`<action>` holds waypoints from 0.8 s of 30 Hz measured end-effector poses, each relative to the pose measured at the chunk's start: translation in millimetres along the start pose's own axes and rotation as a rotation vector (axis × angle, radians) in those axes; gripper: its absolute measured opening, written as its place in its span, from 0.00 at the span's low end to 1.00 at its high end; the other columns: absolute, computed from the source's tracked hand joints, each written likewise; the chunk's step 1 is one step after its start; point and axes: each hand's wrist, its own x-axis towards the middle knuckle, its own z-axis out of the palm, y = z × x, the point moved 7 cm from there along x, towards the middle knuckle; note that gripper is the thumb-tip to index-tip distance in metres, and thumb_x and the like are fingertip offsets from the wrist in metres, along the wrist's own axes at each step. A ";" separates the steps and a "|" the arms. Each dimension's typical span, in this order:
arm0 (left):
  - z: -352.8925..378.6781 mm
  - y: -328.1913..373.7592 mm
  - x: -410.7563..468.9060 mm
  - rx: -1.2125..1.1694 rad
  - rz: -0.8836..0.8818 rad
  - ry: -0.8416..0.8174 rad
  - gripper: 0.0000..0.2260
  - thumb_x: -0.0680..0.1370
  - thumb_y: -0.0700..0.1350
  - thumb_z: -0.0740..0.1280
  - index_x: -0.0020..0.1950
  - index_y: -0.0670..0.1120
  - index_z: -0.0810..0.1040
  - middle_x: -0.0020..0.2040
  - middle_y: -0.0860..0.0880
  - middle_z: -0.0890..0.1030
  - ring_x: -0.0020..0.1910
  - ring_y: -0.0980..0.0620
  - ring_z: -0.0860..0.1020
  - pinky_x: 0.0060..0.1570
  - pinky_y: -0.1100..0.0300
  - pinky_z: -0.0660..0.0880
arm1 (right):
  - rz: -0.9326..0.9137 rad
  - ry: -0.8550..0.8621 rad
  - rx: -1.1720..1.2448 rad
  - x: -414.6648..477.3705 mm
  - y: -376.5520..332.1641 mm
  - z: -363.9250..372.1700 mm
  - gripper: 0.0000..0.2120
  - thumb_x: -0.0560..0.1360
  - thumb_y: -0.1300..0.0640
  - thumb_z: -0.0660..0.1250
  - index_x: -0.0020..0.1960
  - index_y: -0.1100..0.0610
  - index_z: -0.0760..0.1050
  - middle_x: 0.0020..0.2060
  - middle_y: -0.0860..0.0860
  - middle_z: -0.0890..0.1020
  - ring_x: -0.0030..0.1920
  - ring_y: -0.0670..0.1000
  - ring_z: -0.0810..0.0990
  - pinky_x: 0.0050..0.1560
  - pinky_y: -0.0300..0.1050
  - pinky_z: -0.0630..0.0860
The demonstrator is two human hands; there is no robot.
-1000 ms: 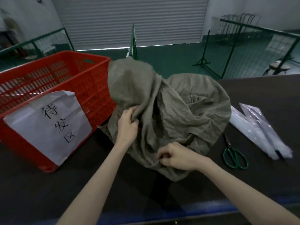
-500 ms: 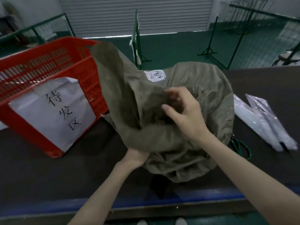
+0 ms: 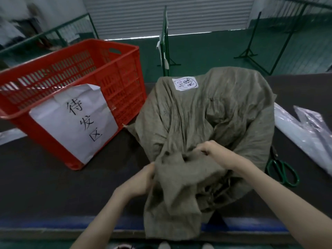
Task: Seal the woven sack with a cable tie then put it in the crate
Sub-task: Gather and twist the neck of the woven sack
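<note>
Seemingly, both hands' fingers (image 3: 204, 149) pinch bunched folds of the crinkled olive woven sack (image 3: 206, 126) beside the slatted red crate (image 3: 124, 83).

Sack (image 3: 206, 119): coarse woven cloth, olive-grey, matt, heavily creased; white paper label (image 3: 185, 84) stuck on. Crate (image 3: 115, 81): red moulded plastic, slight sheen, slotted walls, white paper sign (image 3: 75, 121) (creased). Table (image 3: 53, 186): dark, matt surface. Bags (image 3: 305, 130): clear glossy plastic film. Scissors (image 3: 283, 169): green-coated handles.
</note>
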 end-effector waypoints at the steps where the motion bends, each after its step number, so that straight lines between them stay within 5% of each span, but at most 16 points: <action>1: -10.9 -22.0 10.0 0.047 -0.020 -0.002 0.18 0.78 0.35 0.64 0.65 0.50 0.73 0.60 0.54 0.77 0.59 0.65 0.75 0.63 0.65 0.71 | 0.028 -0.017 -0.042 -0.3 6.9 2.8 0.05 0.68 0.71 0.61 0.37 0.65 0.74 0.32 0.56 0.76 0.33 0.51 0.74 0.38 0.50 0.74; 3: -36.8 -48.8 22.9 -0.002 -0.135 0.159 0.13 0.78 0.35 0.62 0.57 0.47 0.80 0.57 0.48 0.80 0.55 0.56 0.79 0.63 0.52 0.74 | 0.046 -0.041 -0.149 -2.2 15.8 6.9 0.10 0.66 0.69 0.60 0.42 0.61 0.78 0.35 0.53 0.79 0.38 0.51 0.78 0.42 0.49 0.74; 5: -48.2 -48.2 29.4 -0.220 -0.201 0.257 0.11 0.81 0.38 0.58 0.54 0.45 0.79 0.57 0.44 0.82 0.51 0.55 0.80 0.55 0.60 0.77 | 0.069 -0.131 -0.396 -1.2 11.5 16.9 0.22 0.68 0.65 0.60 0.59 0.52 0.77 0.49 0.53 0.81 0.52 0.55 0.79 0.52 0.47 0.71; 7: -44.7 -49.1 39.4 -0.436 -0.277 0.273 0.12 0.81 0.48 0.58 0.54 0.44 0.79 0.56 0.44 0.82 0.51 0.52 0.80 0.53 0.59 0.76 | 0.046 -0.133 -0.659 -1.9 3.4 33.1 0.26 0.74 0.61 0.58 0.72 0.50 0.64 0.60 0.54 0.76 0.60 0.57 0.76 0.57 0.48 0.66; 10: -26.6 -40.1 51.8 -0.482 -0.322 0.185 0.18 0.79 0.56 0.61 0.55 0.45 0.81 0.52 0.47 0.85 0.53 0.50 0.82 0.56 0.58 0.74 | -0.013 -0.086 -0.878 -8.4 -2.6 64.1 0.23 0.76 0.55 0.55 0.71 0.57 0.67 0.50 0.56 0.80 0.47 0.57 0.82 0.49 0.47 0.73; 12: -10.2 -34.9 63.2 -0.472 -0.291 0.157 0.21 0.75 0.58 0.66 0.59 0.44 0.80 0.53 0.48 0.85 0.55 0.51 0.82 0.60 0.57 0.74 | -0.011 -0.108 -0.862 -12.6 1.0 80.7 0.25 0.72 0.52 0.51 0.61 0.58 0.78 0.35 0.52 0.82 0.30 0.52 0.80 0.33 0.40 0.74; 14: -3.1 -32.5 73.9 -0.406 -0.290 0.209 0.35 0.66 0.64 0.70 0.64 0.41 0.76 0.57 0.47 0.83 0.58 0.49 0.80 0.64 0.52 0.73 | 0.035 -0.121 -0.819 -18.6 -1.5 88.6 0.28 0.69 0.52 0.51 0.62 0.59 0.77 0.33 0.51 0.81 0.26 0.50 0.78 0.28 0.38 0.73; 17: 7.2 -32.3 85.2 -0.342 -0.327 0.299 0.42 0.67 0.61 0.72 0.71 0.38 0.62 0.67 0.45 0.74 0.66 0.47 0.73 0.68 0.50 0.69 | 0.048 -0.071 -0.697 -28.9 -2.7 83.7 0.33 0.74 0.60 0.56 0.77 0.59 0.48 0.54 0.57 0.76 0.45 0.58 0.81 0.46 0.47 0.76; 19: 16.5 -32.9 87.4 -0.315 -0.345 0.346 0.40 0.69 0.57 0.72 0.71 0.36 0.62 0.68 0.43 0.72 0.68 0.45 0.71 0.68 0.51 0.68 | 0.136 -0.183 -0.536 -34.7 5.4 81.9 0.42 0.75 0.61 0.60 0.76 0.52 0.34 0.64 0.57 0.67 0.56 0.62 0.77 0.51 0.52 0.72; 22: 25.2 -40.5 90.0 -0.358 -0.334 0.427 0.35 0.66 0.56 0.72 0.66 0.38 0.70 0.64 0.42 0.77 0.63 0.45 0.75 0.65 0.50 0.71 | 0.202 -0.234 -0.403 -40.4 9.3 77.9 0.46 0.73 0.62 0.61 0.74 0.45 0.30 0.69 0.55 0.63 0.60 0.61 0.74 0.48 0.50 0.71; 24: 27.9 -42.4 92.6 -0.393 -0.308 0.456 0.26 0.71 0.50 0.71 0.65 0.39 0.72 0.62 0.43 0.79 0.60 0.45 0.77 0.64 0.49 0.72 | 0.219 -0.265 -0.254 -45.9 12.9 73.5 0.49 0.70 0.60 0.63 0.73 0.39 0.30 0.72 0.53 0.61 0.65 0.59 0.71 0.57 0.53 0.73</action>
